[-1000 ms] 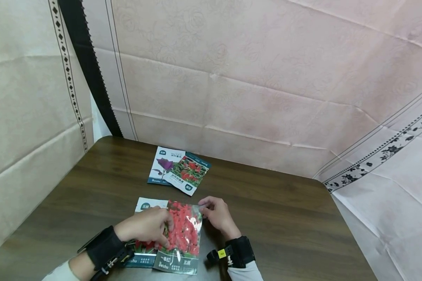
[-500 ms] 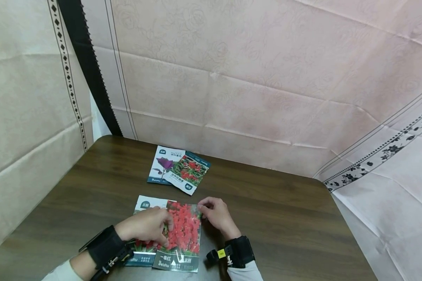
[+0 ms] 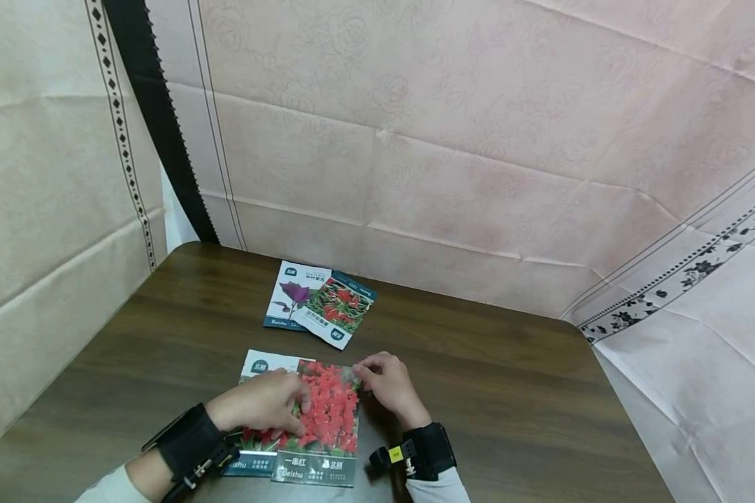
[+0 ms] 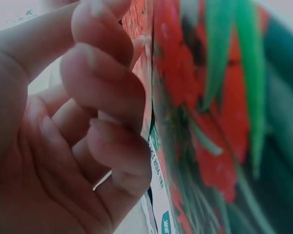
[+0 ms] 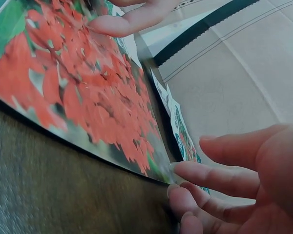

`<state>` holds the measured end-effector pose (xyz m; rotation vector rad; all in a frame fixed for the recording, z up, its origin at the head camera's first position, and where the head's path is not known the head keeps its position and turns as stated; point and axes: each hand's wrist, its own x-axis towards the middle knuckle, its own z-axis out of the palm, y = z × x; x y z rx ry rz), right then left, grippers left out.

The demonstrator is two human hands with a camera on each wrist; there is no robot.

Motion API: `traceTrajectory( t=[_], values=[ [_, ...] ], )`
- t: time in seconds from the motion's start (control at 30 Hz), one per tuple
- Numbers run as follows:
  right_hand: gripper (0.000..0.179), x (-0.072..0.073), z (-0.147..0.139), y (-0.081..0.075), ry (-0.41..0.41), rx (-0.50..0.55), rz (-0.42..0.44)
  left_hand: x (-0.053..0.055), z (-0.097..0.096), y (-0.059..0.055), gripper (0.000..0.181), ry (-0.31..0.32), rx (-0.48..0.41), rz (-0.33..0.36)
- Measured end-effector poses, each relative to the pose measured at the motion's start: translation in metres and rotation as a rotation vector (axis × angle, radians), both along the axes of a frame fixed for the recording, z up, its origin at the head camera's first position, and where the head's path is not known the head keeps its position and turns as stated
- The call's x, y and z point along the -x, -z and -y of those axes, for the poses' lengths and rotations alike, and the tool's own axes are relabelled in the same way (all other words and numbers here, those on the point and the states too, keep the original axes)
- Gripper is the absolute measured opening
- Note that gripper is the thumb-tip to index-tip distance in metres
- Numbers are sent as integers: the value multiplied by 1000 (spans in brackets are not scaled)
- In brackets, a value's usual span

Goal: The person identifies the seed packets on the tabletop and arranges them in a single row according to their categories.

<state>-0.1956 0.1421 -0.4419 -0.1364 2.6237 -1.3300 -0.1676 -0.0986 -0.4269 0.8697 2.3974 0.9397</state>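
We see the front packet (image 3: 330,433), printed with red flowers, on the brown table (image 3: 509,405). It partly covers the neighbour packet (image 3: 254,464), which shows on the left side of the front packet and has a white top and a dark blue-green bottom band.

The left hand (image 3: 270,402) comes over the left edge of the front packet. Its fingers are loosely bent, and fingertips touch the red flower picture; we do not see them closed around anything. The right hand (image 3: 386,384) is at the upper right corner of the front packet, with fingertips touching there and the fingers a little apart; we cannot tell if it pinches this corner.

Beyond the front packet, near the far side of the table, lies the purple-flower packet (image 3: 292,286). The small red-flower packet (image 3: 340,307), also beyond the front packet, lies tilted over its right part. Farther behind the front packet, we see a pale cloth (image 3: 415,140) with folds. Each wrist wears a black band (image 3: 189,443).
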Motion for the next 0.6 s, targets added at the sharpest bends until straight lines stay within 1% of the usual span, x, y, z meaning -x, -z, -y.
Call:
traceTrajectory(
  t=[0.17,0.27,0.4,0.5,0.6],
  values=[
    [21,-1,0,-1,6,32,18,2,-2,0,14,-13,34,-14],
    [24,-2,0,-2,9,54,38,1,-3,-1,15,-19,54,-18],
    [27,-1,-2,-2,30,71,35,0,-3,-5,17,-6,52,-37],
    [28,1,-3,-2,62,94,2,2,-3,-9,19,-3,27,-92],
    [30,3,-4,-3,102,151,-28,6,-4,-15,20,-31,-9,-157]
  ],
)
